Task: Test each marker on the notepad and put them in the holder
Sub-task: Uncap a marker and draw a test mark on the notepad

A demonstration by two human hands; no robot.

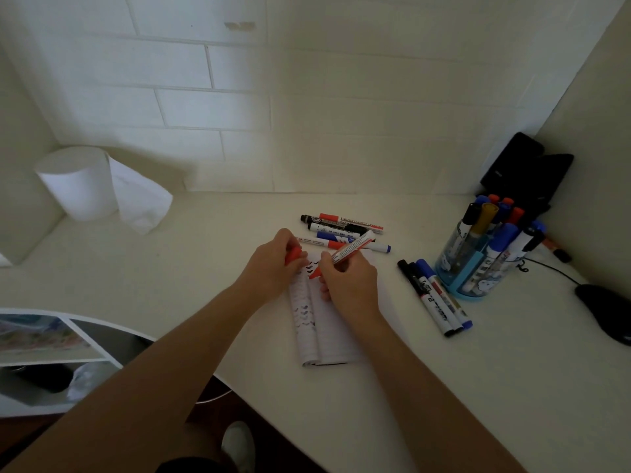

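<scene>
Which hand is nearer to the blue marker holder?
Right. The right hand is on the notepad, left of the holder, loose markers between them; the left hand sits farther left, beyond the right one.

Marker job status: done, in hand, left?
Done: markers stand in the holder; test marks on the notepad. In hand: right hand holds the red marker at the page, left hand holds its cap. Left: loose markers behind the notepad and others beside the holder.

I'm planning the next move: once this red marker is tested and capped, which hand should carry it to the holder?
Right. The right hand grips the red marker, and the holder stands on its side of the notepad; the left hand holds only the cap.
</scene>
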